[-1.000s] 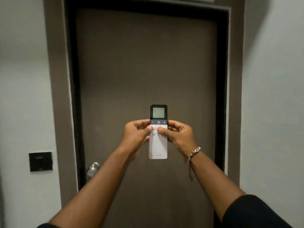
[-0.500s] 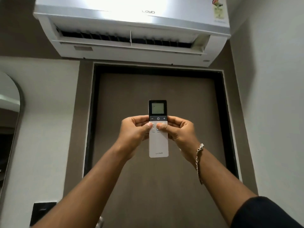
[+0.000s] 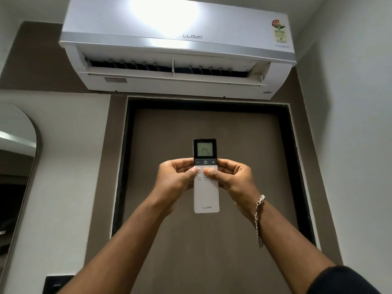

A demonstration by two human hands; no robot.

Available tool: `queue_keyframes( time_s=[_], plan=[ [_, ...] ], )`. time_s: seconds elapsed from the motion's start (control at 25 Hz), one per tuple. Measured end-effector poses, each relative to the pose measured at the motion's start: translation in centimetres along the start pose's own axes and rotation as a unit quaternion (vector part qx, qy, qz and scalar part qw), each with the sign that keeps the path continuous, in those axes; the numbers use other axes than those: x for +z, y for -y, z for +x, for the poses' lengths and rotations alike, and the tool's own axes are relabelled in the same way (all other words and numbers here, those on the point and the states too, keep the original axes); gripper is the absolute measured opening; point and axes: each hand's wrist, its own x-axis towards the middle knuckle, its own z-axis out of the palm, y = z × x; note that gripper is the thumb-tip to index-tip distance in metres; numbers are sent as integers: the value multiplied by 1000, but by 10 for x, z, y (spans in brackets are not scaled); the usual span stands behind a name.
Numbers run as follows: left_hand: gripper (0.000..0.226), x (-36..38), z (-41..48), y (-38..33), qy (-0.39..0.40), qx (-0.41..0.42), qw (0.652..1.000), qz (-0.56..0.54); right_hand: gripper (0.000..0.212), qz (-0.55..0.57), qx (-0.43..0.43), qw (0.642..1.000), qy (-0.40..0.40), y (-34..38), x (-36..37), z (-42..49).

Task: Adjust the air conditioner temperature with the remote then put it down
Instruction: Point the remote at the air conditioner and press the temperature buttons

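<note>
Cooling unit first: the air conditioner [image 3: 176, 49] hangs high on the far wall above a brown door [image 3: 210, 187], its louvre open. Below it, in the middle of the view, the remote [image 3: 206, 187] is held upright in the air in front of the door, screen end up, its display reading 24.

Each grip is closed on the remote. The left hand [image 3: 175, 181] wraps the left edge with its thumb on the white button area; the right hand [image 3: 232, 179], a chain bracelet [image 3: 259, 219] at its wrist, wraps the right edge with its thumb on the buttons beside it. Both thumbs sit just below the dark strip carrying the minus, power and plus keys.

Risks, as I judge them: the thumbs rest on mode-type buttons, not on plus or minus, so a press from here may change a setting other than temperature. The power key lies between plus and minus, and a thumb sliding up carelessly could switch the unit off. The remote is pinched near its middle with the lower half unsupported; loosening one hand to reach a key could let it tilt or slip. No worktop for putting it down is in view.
</note>
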Motion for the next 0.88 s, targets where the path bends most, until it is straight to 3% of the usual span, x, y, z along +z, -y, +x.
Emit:
queue_keyframes(
  time_s=[0.28, 0.52, 0.88],
  plan=[
    [16, -3, 2, -2, 4, 20, 1000, 3, 49, 6, -5, 1000, 6, 1, 1, 5],
    [17, -6, 2, -5, 15, 34, 999, 6, 44, 14, -14, 1000, 8, 4, 5, 5],
    [16, -10, 4, -4, 15, 39, 999, 18, 55, 19, -18, 1000, 17, 6, 8, 1]
  ],
)
